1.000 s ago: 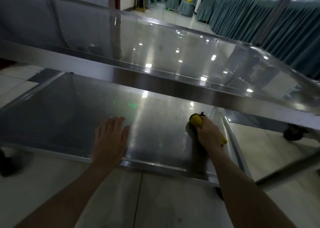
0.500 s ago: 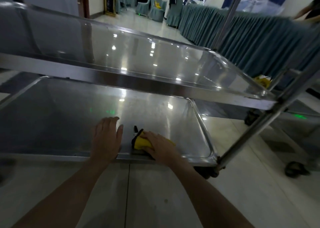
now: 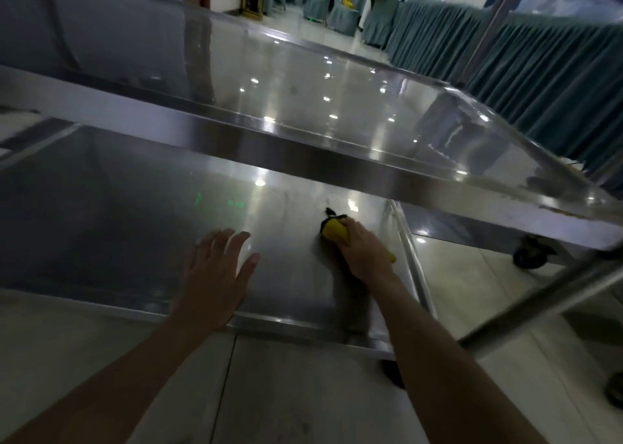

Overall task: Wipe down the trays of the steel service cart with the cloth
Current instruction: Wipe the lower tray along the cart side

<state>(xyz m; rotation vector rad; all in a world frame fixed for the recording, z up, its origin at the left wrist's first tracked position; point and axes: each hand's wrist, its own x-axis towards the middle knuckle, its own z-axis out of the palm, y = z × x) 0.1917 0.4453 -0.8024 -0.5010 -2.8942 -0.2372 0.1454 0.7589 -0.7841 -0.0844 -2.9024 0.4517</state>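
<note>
**Yellow cloth pressed to the lower tray of the steel cart**

The cloth [image 3: 333,230] is a bunched wad of bright yellow fabric with a dark, frayed edge poking out at its far side. It sits on the lower tray [image 3: 135,214] of the steel service cart, toward the tray's right end and near its right rim. The right hand [image 3: 365,253] lies on top of it, fingers [image 3: 347,233] curled over the wad and grasping it against the metal; a second bit of yellow shows at the hand's right side.

The left hand [image 3: 214,275] rests flat on the same tray, near its front edge and left of the cloth, well apart from it. Its fingers are straight and spread, released, holding nothing.

The lower tray is a shallow pan of dull brushed steel with a raised rim, showing faint green and white reflections. Above and farther off, the upper tray [image 3: 303,113] is shinier, mirroring ceiling lights across its surface. A slanted steel post [image 3: 546,303] of the cart runs at the right, with a dark caster [image 3: 529,256] beyond on the pale tiled floor [image 3: 303,393]. Teal skirted tables [image 3: 546,62] and covered chairs [image 3: 340,8] line the far right.
</note>
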